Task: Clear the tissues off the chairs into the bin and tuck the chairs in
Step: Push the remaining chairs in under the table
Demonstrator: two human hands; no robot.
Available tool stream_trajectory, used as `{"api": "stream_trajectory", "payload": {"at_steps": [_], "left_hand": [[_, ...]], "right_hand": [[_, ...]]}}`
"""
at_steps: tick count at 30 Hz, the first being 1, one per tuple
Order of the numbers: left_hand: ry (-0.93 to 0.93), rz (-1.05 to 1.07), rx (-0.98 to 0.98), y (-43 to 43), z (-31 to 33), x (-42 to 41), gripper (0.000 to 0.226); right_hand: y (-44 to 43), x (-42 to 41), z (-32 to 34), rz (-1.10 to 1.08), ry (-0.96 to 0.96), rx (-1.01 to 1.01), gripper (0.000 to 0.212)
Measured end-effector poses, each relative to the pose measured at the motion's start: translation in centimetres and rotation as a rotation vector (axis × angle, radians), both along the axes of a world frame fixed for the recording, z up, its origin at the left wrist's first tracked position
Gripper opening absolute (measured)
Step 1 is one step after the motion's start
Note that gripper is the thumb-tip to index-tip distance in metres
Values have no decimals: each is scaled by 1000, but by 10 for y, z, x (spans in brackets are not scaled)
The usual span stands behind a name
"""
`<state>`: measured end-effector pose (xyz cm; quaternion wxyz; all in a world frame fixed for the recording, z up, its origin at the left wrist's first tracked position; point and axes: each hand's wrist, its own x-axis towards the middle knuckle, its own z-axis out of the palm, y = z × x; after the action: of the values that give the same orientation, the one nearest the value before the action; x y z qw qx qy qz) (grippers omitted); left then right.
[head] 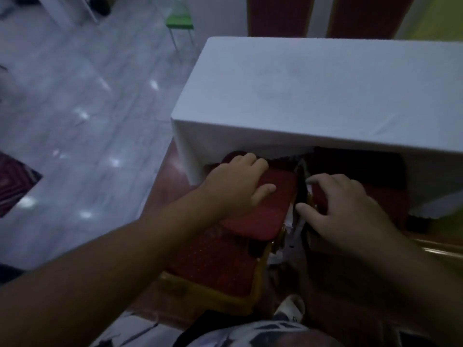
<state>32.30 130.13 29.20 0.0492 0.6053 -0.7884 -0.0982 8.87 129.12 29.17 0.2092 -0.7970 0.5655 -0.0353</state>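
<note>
Two red padded chairs with gold frames stand at the near side of a table covered in a white cloth. My left hand grips the top of the left chair's backrest, fingers curled over its far edge; its seat lies below, towards me. My right hand closes over the top of the right chair's backrest, which is dark and partly under the cloth. A pale strip shows in the gap between the chairs; whether it is a tissue I cannot tell. No bin is in view.
Two more red chair backs stand beyond the table. A green chair is at the far left on the grey marble floor. A patterned rug lies at the left edge. My shoe is between the chairs.
</note>
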Motion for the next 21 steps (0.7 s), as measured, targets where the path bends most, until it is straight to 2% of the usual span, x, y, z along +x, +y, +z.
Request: {"api": "stream_trajectory", "payload": {"at_steps": [3, 8, 11, 15, 21], "left_hand": [[4, -17, -9, 33, 0, 69, 50], [90, -34, 114, 88, -9, 165, 49], [119, -98, 201, 118, -20, 204, 51], [145, -271, 367, 154, -38, 227, 54], [48, -369, 258, 166, -66, 221, 45]], "right_hand": [[29, 77, -1, 106, -9, 24, 61], [81, 168, -11, 253, -36, 96, 65], [113, 195, -21, 352, -49, 141, 69], [139, 204, -36, 548, 46, 303, 86], [135, 205, -51, 687, 122, 370, 55]]}}
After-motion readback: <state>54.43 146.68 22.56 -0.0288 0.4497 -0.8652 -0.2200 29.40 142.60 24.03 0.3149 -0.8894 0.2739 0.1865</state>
